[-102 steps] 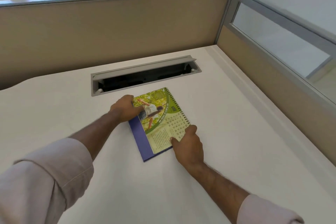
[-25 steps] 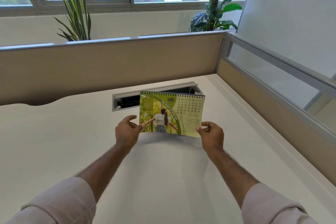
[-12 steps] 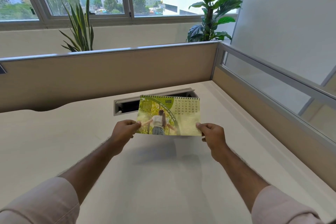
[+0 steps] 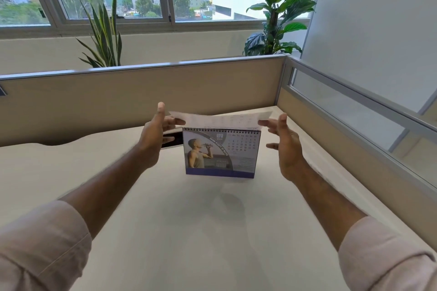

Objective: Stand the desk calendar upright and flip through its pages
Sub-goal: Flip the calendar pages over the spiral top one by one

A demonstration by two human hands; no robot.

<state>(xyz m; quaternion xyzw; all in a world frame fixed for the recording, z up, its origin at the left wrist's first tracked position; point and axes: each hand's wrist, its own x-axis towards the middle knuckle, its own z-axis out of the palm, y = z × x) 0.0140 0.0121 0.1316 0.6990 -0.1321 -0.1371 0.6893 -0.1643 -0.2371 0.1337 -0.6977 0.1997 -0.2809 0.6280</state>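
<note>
The desk calendar [image 4: 221,152] stands upright on the white desk [image 4: 165,220], spiral binding on top, blue base at the bottom. Its facing page shows April with a picture of a person drinking water. One page [image 4: 222,120] is lifted above the binding, nearly level, its pale back toward me. My left hand [image 4: 155,133] pinches that page's left corner between thumb and fingers. My right hand [image 4: 285,144] holds the page's right corner with its fingertips, the other fingers spread.
A cable slot [image 4: 171,140] lies in the desk behind my left hand, mostly hidden. Beige partition walls [image 4: 142,97] close the desk at the back and right, the right one with a glass strip. Two potted plants [image 4: 104,30] stand beyond the back wall.
The calendar went from lying flat to being held up and now stands on the desk. The green March page has swung up over the binding, and April shows.
</note>
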